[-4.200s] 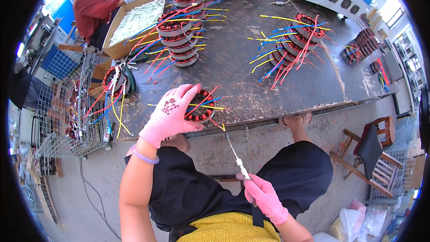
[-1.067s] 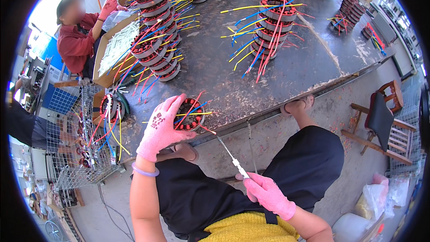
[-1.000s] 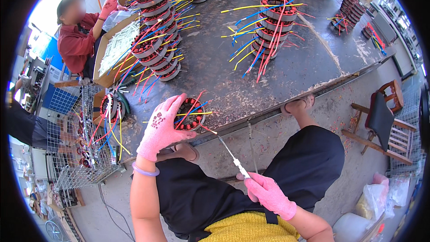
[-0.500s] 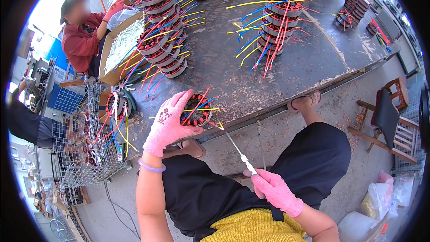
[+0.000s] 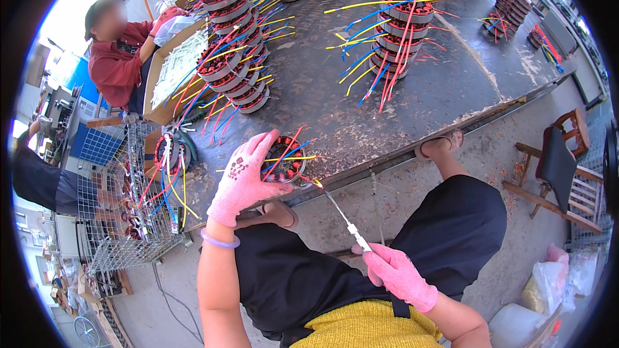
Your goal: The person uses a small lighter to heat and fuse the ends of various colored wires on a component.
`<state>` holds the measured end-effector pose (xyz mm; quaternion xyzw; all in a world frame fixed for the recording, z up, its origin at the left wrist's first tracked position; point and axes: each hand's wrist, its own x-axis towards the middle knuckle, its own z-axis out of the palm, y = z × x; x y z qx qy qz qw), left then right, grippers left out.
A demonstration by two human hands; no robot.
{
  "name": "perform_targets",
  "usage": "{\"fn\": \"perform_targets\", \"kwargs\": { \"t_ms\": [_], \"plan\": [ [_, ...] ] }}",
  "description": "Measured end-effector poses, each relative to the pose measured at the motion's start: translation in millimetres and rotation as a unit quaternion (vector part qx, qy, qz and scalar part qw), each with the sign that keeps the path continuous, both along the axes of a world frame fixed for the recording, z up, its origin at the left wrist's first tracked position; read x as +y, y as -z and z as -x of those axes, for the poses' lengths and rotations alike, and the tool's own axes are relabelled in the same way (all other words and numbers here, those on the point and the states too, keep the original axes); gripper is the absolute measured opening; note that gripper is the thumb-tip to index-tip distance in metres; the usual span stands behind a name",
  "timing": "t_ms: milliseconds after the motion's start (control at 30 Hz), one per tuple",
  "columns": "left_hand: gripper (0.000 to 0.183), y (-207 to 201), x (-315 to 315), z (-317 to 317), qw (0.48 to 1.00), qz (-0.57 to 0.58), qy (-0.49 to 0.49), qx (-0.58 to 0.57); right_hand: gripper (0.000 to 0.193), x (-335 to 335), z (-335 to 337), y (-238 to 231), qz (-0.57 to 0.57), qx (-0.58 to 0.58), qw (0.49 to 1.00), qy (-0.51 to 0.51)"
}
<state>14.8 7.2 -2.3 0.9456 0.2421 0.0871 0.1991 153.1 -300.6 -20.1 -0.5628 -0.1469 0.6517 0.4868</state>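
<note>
My left hand [image 5: 242, 177], in a pink glove, curves round a motor stator [image 5: 300, 169] near the table's front edge. Its fingers lie at the far side of the ring and the thumb reaches along the near rim. Red, blue and yellow leads stick out of the stator. My gloved right hand [image 5: 401, 277] grips the white handle of a long-necked lighter [image 5: 340, 208] over my lap. Its thin metal neck points up and left. A small orange flame shows at the tip, just off the stator's near right side, by a red lead.
Stacked stators [image 5: 233, 45] and another stack [image 5: 403, 38] stand on the dark table [image 5: 335, 106]. A loose stator [image 5: 169, 153] lies left beside a wire basket [image 5: 132, 245]. A person in red [image 5: 119, 58] works by a carton [image 5: 158, 106]. A wooden chair [image 5: 558, 167] stands right.
Both hands and the stator stay almost in place. The lighter's tip has dipped very slightly, and its flame looks more orange.
</note>
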Motion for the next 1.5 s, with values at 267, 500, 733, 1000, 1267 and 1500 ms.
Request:
{"fn": "perform_targets", "kwargs": {
  "t_ms": [267, 500, 733, 1000, 1267, 1500],
  "plan": [
    [0.101, 0.3, -0.2, 0.8, 1.0, -0.005, 0.006, -0.006, 0.035, -2.7, 2.0, 9.6, -0.011, -0.012, 1.0, -0.003],
    [0.102, -1.8, -1.5, -1.5, 1.0, -0.002, 0.001, 0.004, 0.037, -4.5, 2.9, 14.9, -0.02, -0.017, 1.0, -0.002],
    [0.102, -0.9, -1.5, -1.3, 1.0, -0.004, -0.005, 0.01, 0.036, -5.6, 3.6, 15.2, -0.02, -0.007, 1.0, 0.006],
    [0.102, -0.6, -1.6, -0.7, 1.0, -0.01, -0.006, 0.014, 0.038, -2.8, 1.9, 8.2, -0.014, 0.025, 1.0, 0.009],
    [0.101, 2.6, -0.2, 0.2, 1.0, -0.011, -0.003, 0.006, 0.037, -3.9, 1.1, 10.9, -0.002, 0.02, 1.0, 0.002],
    [0.1, 0.6, -1.8, -0.6, 1.0, -0.003, -0.005, 0.0, 0.038, -3.4, 2.3, 10.7, -0.007, 0.036, 0.999, 0.011]
  ]
}}
